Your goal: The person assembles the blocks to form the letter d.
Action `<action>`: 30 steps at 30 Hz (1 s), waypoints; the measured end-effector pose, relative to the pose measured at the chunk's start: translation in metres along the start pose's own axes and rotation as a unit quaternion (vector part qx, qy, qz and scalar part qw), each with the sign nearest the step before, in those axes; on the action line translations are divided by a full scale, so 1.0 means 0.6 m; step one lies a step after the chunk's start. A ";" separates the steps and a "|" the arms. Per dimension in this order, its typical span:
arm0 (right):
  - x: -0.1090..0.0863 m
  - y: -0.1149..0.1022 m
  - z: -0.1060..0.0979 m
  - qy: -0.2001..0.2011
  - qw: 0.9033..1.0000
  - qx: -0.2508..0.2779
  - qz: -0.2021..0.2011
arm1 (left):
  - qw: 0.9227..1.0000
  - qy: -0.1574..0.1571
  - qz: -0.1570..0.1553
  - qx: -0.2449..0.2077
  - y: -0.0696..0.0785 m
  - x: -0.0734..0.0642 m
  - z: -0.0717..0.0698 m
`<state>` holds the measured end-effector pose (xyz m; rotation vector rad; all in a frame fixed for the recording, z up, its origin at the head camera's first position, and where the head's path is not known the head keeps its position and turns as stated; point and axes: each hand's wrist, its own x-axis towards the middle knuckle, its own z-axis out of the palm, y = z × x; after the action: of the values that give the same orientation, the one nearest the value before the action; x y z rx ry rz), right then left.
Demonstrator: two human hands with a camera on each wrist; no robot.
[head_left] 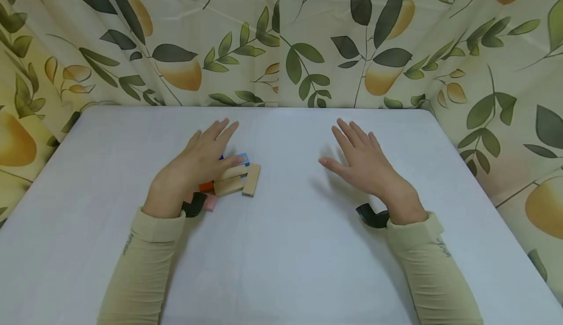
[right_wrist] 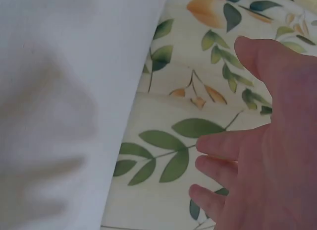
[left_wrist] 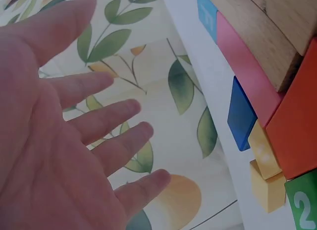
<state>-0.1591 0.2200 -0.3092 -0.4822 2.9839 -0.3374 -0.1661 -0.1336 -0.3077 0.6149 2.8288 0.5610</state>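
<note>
Above a small pile of wooden blocks, my left hand (head_left: 198,163) is held with its fingers straight and spread, holding nothing. Plain wood-coloured blocks (head_left: 251,181) lie at the pile's right side, and a pink block (head_left: 210,203) pokes out near the wrist. The left wrist view shows a large red block (left_wrist: 297,123), a blue block (left_wrist: 241,113), small yellow blocks (left_wrist: 268,190) and a green block (left_wrist: 303,200) marked 2. Part of the pile is hidden under the hand in the head view. My right hand (head_left: 367,163) hovers over the table's right half, fingers extended, with nothing in it.
A white-covered table (head_left: 281,266) spreads under both hands. Behind it and along its sides hangs a curtain (head_left: 308,36) with leaves and orange fruit. Black wrist mounts (head_left: 373,216) stick out from both sleeves.
</note>
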 end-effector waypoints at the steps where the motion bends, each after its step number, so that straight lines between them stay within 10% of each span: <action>1: 0.000 -0.003 0.001 0.002 1.000 0.003 -0.007 | 1.000 0.000 0.002 -0.003 0.001 0.001 0.000; 11: -0.001 -0.038 0.018 0.011 0.996 0.014 -0.089 | 0.999 -0.010 0.044 -0.007 0.003 0.004 0.021; 30: 0.017 -0.134 0.061 -0.033 0.979 0.028 -0.199 | 0.997 -0.068 0.004 -0.024 0.004 -0.008 0.030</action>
<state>-0.1399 0.1347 -0.3267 -1.0629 2.7891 -0.4236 -0.1564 -0.1277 -0.3223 0.6303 2.6805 0.5635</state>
